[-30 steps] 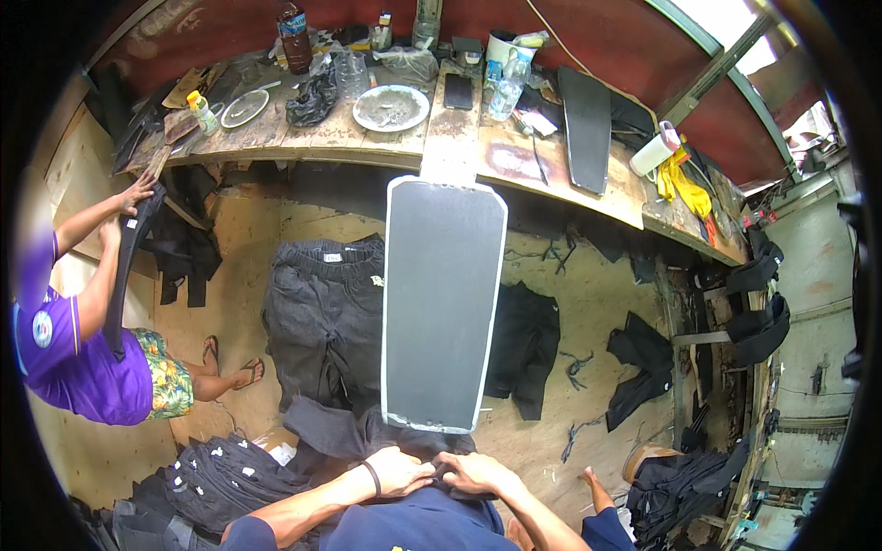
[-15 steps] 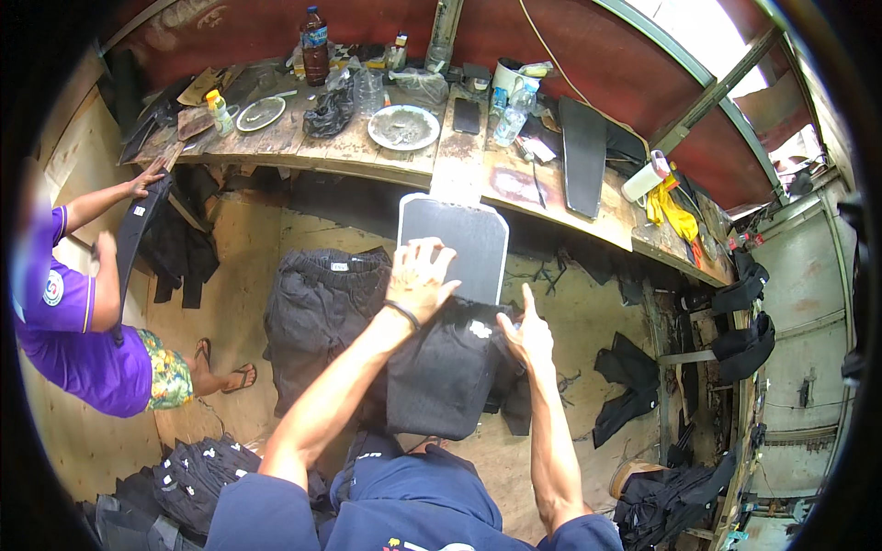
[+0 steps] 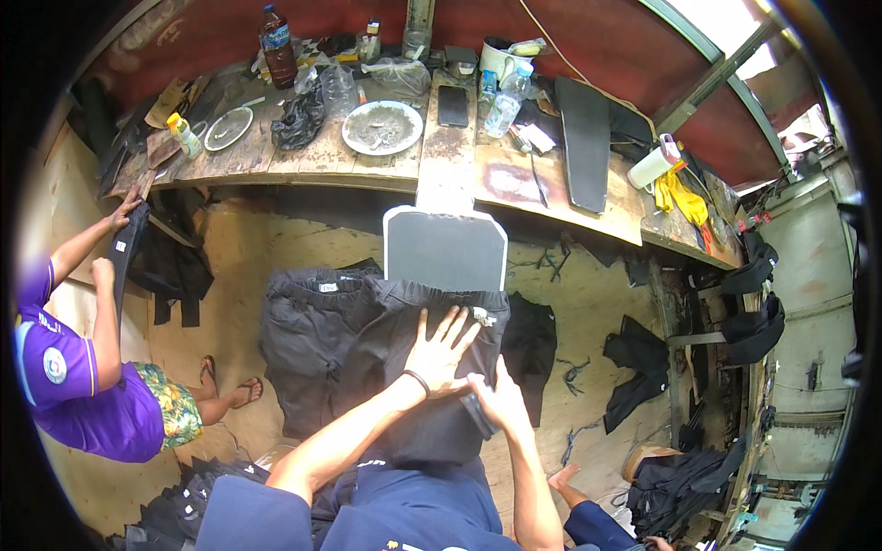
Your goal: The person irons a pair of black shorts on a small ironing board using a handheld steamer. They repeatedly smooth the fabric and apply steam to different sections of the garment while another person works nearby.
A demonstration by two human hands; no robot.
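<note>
A pair of black pants is stretched over a dark, white-edged board, whose far end juts out from the workbench. The pants' elastic waistband lies across the board, with a small white print just below it. My left hand rests flat on the cloth near that print, fingers spread. Close beside it, my right hand is partly closed around a small greyish thing, mostly hidden by my fingers. A second pair of black pants hangs to the left, a white label at its waistband.
The wooden workbench carries a speckled plate, a phone, bottles and a long dark board. At left a person in purple handles black cloth. Another person's foot shows lower right. Black garments lie on the floor.
The black pants' waistband has come farther up over the board. My left hand has gone from the board down onto the cloth, and my right hand has moved down and left beside it.
</note>
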